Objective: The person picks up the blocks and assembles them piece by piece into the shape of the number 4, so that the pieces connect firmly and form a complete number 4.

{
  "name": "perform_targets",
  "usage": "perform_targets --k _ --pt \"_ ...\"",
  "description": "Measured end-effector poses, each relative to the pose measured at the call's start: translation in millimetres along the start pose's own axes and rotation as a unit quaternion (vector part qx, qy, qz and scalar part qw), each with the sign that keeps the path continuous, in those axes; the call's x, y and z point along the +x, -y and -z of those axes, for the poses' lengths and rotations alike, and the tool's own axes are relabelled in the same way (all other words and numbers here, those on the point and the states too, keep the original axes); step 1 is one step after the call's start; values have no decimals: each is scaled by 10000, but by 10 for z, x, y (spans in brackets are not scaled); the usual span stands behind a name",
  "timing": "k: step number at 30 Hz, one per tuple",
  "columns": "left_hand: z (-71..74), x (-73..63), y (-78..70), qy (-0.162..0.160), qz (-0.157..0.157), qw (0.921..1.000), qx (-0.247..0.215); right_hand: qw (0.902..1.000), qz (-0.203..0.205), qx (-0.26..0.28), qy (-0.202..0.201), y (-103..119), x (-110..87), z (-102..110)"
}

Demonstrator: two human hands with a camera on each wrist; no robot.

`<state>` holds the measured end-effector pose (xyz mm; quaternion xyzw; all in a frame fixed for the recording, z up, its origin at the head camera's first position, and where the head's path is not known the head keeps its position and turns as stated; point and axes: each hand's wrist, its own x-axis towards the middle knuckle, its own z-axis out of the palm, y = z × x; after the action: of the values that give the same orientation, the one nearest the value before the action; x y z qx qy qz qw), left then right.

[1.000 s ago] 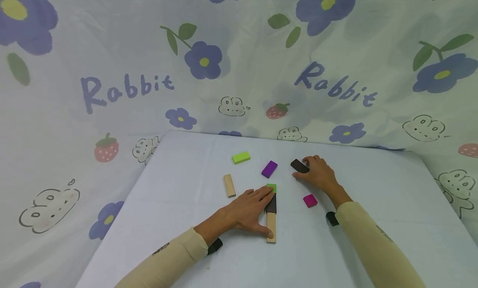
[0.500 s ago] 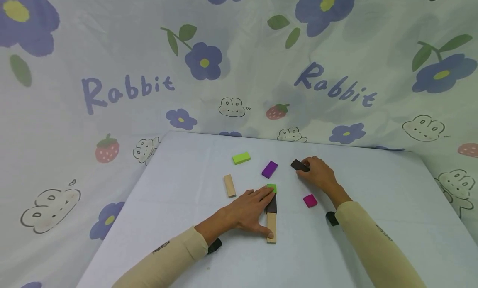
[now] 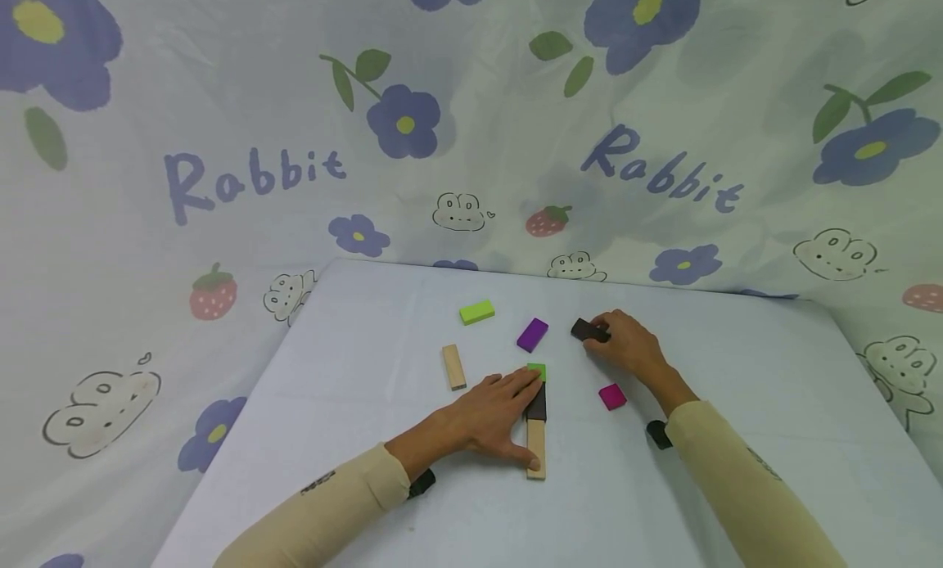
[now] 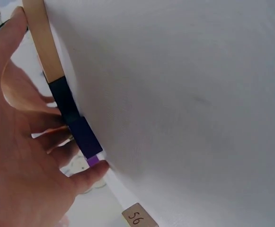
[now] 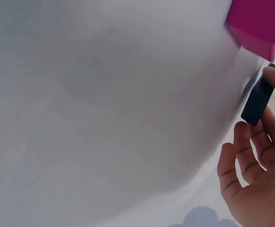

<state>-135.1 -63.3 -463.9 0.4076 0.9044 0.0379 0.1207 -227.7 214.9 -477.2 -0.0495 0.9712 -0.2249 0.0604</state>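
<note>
A row of wooden blocks runs away from the viewer at the centre: a plain wood block (image 3: 536, 453), a black block (image 3: 537, 403) and a small green face (image 3: 538, 371) at the far end. My left hand (image 3: 489, 416) spreads along its left side, thumb on the near end of the plain block, fingertips by the green and black parts. In the left wrist view, a dark blue face (image 4: 85, 138) follows the black one. At the right, my right hand (image 3: 624, 343) pinches another black block (image 3: 587, 331) between thumb and fingers.
Loose blocks lie on the white tabletop (image 3: 354, 347): a lime one (image 3: 477, 312), a purple one (image 3: 533, 335), a plain wood one (image 3: 454, 367) left of the row, and a magenta one (image 3: 612, 396) near the right hand. A patterned curtain (image 3: 471, 142) hangs behind.
The right hand's thumb and fingers have closed in on the black block, which has turned slightly and shifted a little left. The left hand and the row stay in place.
</note>
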Motion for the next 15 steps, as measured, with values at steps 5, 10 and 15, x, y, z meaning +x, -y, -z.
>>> perform_targets --k 5,10,15 --pt "-3 8 2 18 13 10000 -11 9998 154 -21 116 39 -64 16" --pt "4 3 3 36 24 10000 -16 9986 392 -129 325 91 -149 27" --pt "7 2 0 59 49 10000 -8 9961 751 -289 370 159 -242 34"
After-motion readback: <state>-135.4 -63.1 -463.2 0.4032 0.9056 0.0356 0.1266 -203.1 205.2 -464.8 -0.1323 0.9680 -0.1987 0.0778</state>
